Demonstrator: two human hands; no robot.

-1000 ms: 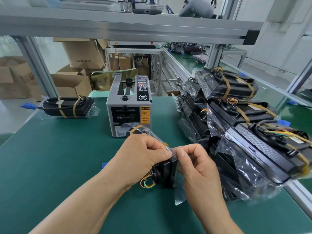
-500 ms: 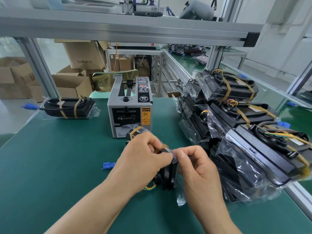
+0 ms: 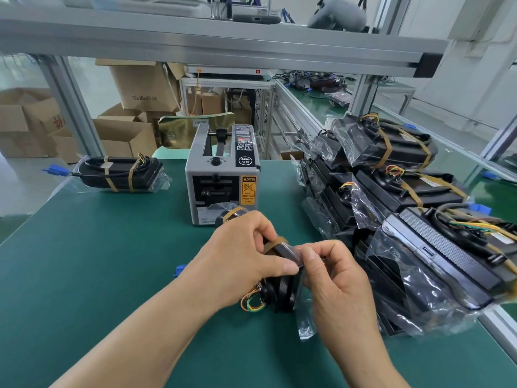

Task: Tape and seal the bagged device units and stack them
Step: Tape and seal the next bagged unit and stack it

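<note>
Mid-seal | my left hand (image 3: 240, 256) and right hand (image 3: 335, 278) pinch the flap of the bagged unit (image 3: 284, 295) | I judge the pile (image 3: 414, 191) unsealed.

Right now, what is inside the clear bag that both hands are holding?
The clear bag holds a black device unit with a tan band round it; coloured wires show at its near end. The left hand and right hand cover its middle part.

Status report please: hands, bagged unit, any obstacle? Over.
Left hand grips black device unit in clear plastic bag. Right hand pinches the bag's top fold. Grey tape dispenser close behind, pile of bagged units at right, neither blocking.
</note>
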